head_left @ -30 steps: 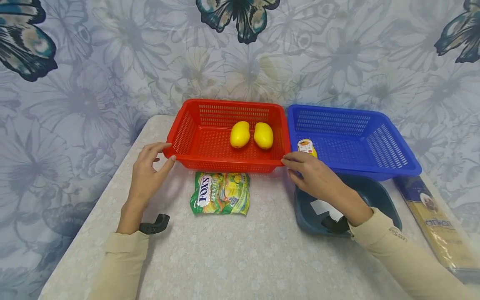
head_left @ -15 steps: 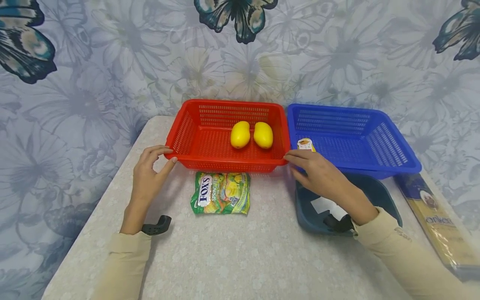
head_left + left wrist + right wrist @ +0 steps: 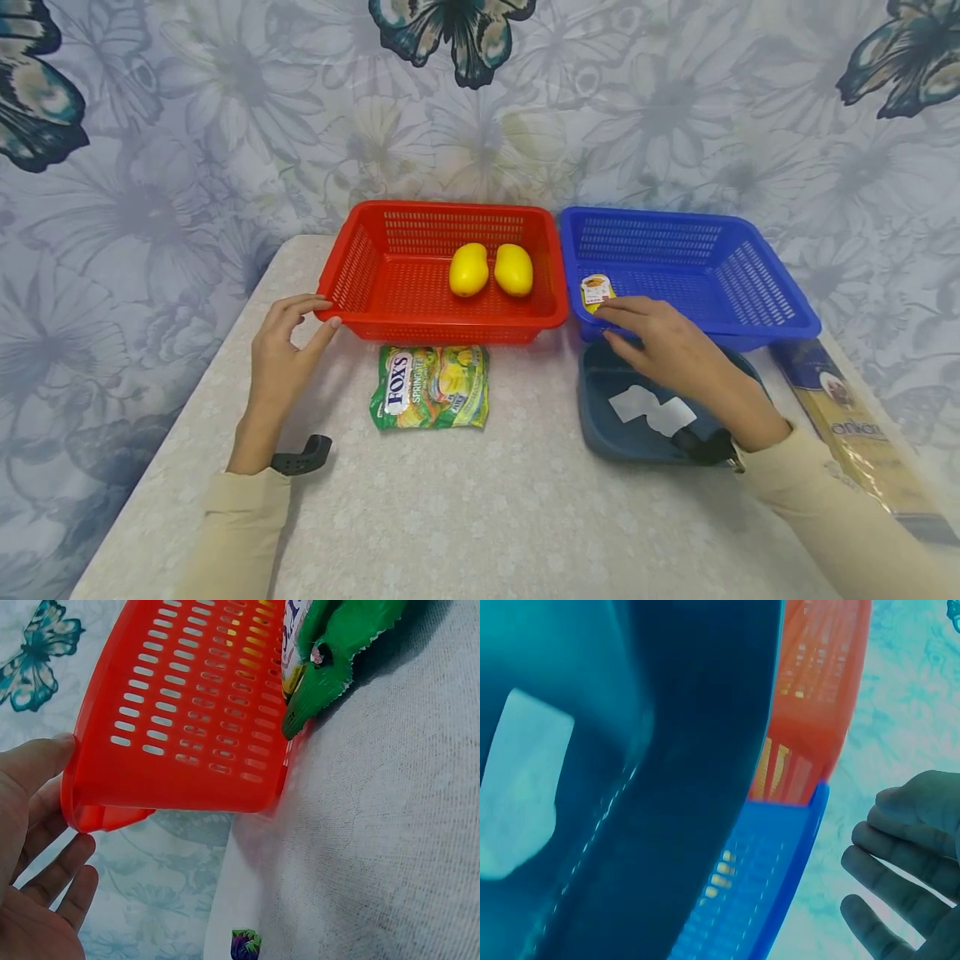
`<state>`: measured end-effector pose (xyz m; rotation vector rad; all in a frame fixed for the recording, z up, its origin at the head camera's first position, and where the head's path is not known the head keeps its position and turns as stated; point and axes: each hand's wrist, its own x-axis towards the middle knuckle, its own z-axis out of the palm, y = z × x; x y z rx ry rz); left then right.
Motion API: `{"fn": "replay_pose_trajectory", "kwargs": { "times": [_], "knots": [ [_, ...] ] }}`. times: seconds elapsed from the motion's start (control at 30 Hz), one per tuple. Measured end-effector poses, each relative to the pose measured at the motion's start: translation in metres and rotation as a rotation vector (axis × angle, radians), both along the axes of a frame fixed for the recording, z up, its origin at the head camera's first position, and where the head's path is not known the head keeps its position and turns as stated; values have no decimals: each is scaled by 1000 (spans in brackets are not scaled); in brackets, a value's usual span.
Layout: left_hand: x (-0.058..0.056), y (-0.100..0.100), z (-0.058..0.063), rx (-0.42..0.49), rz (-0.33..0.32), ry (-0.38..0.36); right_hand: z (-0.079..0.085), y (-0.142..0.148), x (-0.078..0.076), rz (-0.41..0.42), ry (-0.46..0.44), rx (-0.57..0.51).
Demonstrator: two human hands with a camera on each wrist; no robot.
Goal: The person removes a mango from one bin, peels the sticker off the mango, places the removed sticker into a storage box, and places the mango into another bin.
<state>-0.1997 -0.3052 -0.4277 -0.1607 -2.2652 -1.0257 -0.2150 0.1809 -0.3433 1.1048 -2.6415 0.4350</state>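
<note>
My left hand (image 3: 283, 354) is at the near left corner of the red plastic basket (image 3: 450, 327), thumb and fingers pinching its rim. In the left wrist view, the thumb (image 3: 49, 761) lies on the near face of the rim, with fingers behind it. Two yellow mangoes (image 3: 468, 271) lie inside that basket. My right hand (image 3: 671, 354) hovers, fingers extended and holding nothing, by the near left corner of the blue basket (image 3: 772, 329). A small yellow packet with a white label (image 3: 596, 290) sits in that corner, partly hidden by the fingertips.
A green Fox's candy bag (image 3: 431, 387) lies just in front of the red basket. Under my right forearm stands a dark teal tub (image 3: 607, 433) holding white paper pieces (image 3: 633, 403). A gold and blue flat package (image 3: 858, 425) lies at the right. The patterned wall (image 3: 225, 125) rises behind.
My right hand has left the red basket's near right corner and shifted right, to the blue basket's near corner. My left hand stays at the red rim. The head view has turned slightly right.
</note>
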Motion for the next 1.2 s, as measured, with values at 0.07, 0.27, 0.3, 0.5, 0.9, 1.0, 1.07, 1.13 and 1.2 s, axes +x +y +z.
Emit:
{"fn": "replay_pose_trajectory", "kwargs": {
  "times": [0.07, 0.27, 0.3, 0.5, 0.9, 1.0, 1.07, 1.13, 1.2],
  "knots": [
    [0, 0, 0, -3, 0, 3, 0, 6, 0, -11, 14, -4],
    [0, 1, 0, 0, -8, 12, 0, 25, 1, -48, 40, -2],
    [0, 2, 0, 2, -8, 12, 0, 28, 2, -53, 41, -3],
    [2, 2, 0, 13, 1, 1, 2, 43, 4, -86, 35, -2],
    [-1, 3, -2, 26, -8, 26, 3, 80, 8, -169, 43, 27],
    [-1, 3, -3, 29, -5, 23, 3, 89, 8, -192, 55, 30],
    [0, 2, -3, 30, 1, 16, 2, 94, 7, -209, 56, 32],
    [0, 2, -3, 30, 2, 13, 2, 99, 7, -222, 55, 33],
    [-1, 1, -4, 31, -2, 15, 1, 104, 7, -231, 59, 34]
  ]
}}
